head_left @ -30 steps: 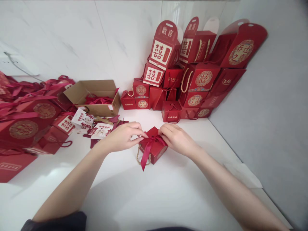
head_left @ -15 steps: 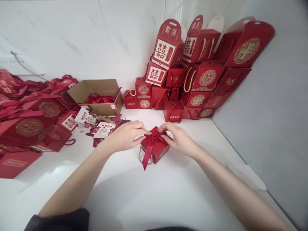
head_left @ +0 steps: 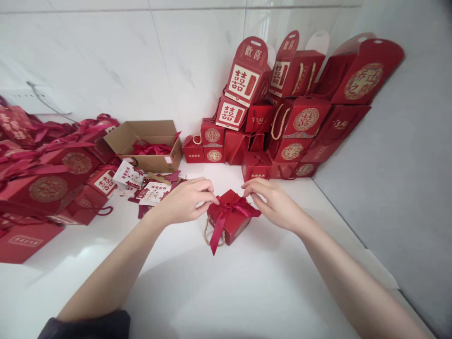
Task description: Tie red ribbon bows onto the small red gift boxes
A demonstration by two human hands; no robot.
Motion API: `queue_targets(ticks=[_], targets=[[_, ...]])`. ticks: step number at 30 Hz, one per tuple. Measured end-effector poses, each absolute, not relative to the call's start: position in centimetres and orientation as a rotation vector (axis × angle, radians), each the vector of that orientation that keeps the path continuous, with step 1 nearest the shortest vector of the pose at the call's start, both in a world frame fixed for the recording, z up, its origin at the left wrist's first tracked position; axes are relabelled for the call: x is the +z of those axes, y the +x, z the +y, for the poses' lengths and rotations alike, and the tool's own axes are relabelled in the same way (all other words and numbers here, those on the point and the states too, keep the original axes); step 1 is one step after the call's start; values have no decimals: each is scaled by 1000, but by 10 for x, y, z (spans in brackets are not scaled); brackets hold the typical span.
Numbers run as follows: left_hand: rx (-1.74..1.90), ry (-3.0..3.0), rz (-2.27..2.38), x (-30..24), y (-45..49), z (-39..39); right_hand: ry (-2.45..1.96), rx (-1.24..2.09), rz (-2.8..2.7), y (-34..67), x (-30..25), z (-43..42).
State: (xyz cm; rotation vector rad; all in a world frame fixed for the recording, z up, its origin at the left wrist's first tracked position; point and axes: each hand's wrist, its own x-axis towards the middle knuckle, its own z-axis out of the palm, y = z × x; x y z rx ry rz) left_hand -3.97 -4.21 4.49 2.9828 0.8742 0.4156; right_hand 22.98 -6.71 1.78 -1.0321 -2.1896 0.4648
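My left hand (head_left: 187,200) lies at the left edge of the small red box (head_left: 233,225), thumb and forefinger pinched together on the left loop of the ribbon (head_left: 231,208) tied in a bow across its lid. My right hand (head_left: 273,202) is on the other side with its fingers bent and the tips close together just above the bow's right loop. I cannot tell whether it grips the ribbon or only touches it. The box sits on the white worktop (head_left: 219,292) between my two hands, turned so that a corner points toward me. One ribbon tail hangs down its front face, and a rope handle (head_left: 205,234) loops out at its lower left. Just behind my left hand, printed cards (head_left: 152,192) lie scattered on the worktop, and behind them stands an open cardboard box (head_left: 148,143) with red ribbon inside. Larger red gift bags (head_left: 45,183) are heaped along the left side. In the far corner, against the tiled wall, a pile of red gift boxes (head_left: 286,122) is stacked several high, well apart from the box in my hands.
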Motion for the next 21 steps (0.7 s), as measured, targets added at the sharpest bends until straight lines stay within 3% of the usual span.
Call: queue_targets(ticks=[7, 11, 21], targets=[[381, 3023, 845, 41, -33, -42, -1157, 832, -2045, 239, 17, -59], [321, 3079, 895, 40, -31, -42, -947, 787, -2174, 232, 18, -63], [315, 3241, 1001, 36, -26, -43, -915, 805, -2219, 229, 6, -59]])
